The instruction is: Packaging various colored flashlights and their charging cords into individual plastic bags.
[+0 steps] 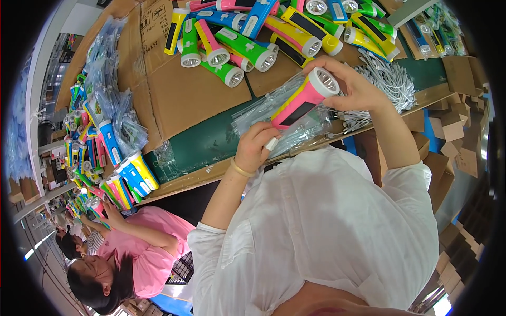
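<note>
While the counter's [203,139] near edge runs just below the left fingers [257,131], a strip of open green surface stretches to their left. Under and around both hands lie clear bags [250,117], their contents hard to tell; beyond the fingers, cardboard [184,100] carries piled torches [253,53]. The pink-and-yellow torch [299,109] spans the hands: right fingers [320,63] clamped on its head, left ones curled at its tail, whether gripping I cannot tell.
</note>
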Demonstrator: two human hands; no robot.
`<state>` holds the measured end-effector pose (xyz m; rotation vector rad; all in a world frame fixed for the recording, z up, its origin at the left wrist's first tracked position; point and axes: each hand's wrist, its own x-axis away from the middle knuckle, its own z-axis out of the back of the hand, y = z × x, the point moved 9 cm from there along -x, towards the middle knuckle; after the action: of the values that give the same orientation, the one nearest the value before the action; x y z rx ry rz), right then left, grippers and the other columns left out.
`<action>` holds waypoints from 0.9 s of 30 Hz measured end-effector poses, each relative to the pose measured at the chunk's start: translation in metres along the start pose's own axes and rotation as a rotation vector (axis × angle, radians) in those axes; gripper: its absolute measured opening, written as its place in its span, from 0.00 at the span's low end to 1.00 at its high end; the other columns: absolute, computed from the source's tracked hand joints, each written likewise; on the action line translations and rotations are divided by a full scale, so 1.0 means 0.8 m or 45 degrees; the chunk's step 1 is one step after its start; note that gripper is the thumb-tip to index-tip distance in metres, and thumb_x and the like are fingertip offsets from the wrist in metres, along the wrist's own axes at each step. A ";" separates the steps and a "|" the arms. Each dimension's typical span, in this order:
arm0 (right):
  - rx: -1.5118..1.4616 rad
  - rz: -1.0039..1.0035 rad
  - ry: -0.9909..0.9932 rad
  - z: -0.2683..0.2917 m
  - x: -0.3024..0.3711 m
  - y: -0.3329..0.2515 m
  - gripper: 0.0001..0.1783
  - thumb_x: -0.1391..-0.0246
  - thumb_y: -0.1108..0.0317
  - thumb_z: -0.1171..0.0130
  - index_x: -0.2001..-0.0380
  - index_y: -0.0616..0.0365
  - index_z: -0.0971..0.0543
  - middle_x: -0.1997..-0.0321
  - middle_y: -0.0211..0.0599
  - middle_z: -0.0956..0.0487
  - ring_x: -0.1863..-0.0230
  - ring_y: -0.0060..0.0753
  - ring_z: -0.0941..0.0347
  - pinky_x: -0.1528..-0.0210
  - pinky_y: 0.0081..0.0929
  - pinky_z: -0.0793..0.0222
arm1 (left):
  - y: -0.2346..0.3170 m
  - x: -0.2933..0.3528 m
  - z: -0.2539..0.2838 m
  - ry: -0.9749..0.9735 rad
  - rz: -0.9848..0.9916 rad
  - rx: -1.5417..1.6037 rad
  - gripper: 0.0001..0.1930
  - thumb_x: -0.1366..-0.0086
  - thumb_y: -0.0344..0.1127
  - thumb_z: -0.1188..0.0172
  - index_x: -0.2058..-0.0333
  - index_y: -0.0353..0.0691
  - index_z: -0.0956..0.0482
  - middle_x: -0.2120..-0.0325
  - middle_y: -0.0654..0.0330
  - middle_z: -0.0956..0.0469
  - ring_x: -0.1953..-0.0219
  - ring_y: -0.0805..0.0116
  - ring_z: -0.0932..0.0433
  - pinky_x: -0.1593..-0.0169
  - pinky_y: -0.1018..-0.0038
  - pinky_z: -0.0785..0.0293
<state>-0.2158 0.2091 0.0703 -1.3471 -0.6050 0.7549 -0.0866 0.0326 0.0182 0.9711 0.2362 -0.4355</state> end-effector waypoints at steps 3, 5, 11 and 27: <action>-0.041 -0.031 -0.088 -0.005 -0.003 -0.003 0.34 0.55 0.74 0.35 0.40 0.56 0.28 0.47 0.31 0.25 0.47 0.22 0.27 0.43 0.23 0.30 | -0.001 0.005 0.006 0.020 0.022 -0.011 0.10 0.45 0.23 0.36 0.62 0.40 0.18 0.63 0.55 0.22 0.64 0.54 0.20 0.61 0.66 0.22; 0.058 -0.212 -0.277 -0.024 -0.011 0.005 0.34 0.57 0.73 0.35 0.41 0.57 0.27 0.43 0.32 0.26 0.45 0.23 0.28 0.41 0.25 0.32 | 0.007 0.004 0.005 0.027 -0.052 0.022 0.11 0.46 0.22 0.36 0.63 0.39 0.18 0.65 0.55 0.23 0.65 0.54 0.21 0.62 0.66 0.23; -0.213 -0.201 -0.306 -0.055 -0.022 0.024 0.44 0.54 0.65 0.26 0.35 0.57 0.34 0.41 0.31 0.25 0.43 0.22 0.29 0.42 0.28 0.32 | 0.005 0.005 0.008 0.153 -0.063 0.078 0.10 0.47 0.22 0.35 0.64 0.38 0.18 0.66 0.55 0.24 0.66 0.56 0.22 0.63 0.68 0.24; 1.300 0.039 -0.569 -0.116 -0.004 0.021 0.16 0.47 0.65 0.35 0.56 0.55 0.22 0.58 0.38 0.20 0.51 0.45 0.22 0.50 0.41 0.25 | 0.022 -0.002 0.026 0.121 -0.172 0.152 0.08 0.46 0.22 0.34 0.66 0.38 0.20 0.69 0.55 0.25 0.67 0.60 0.25 0.62 0.70 0.28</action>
<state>-0.1496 0.1492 0.0408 -0.2437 -0.4292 1.1833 -0.0801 0.0242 0.0435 1.0979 0.3665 -0.5321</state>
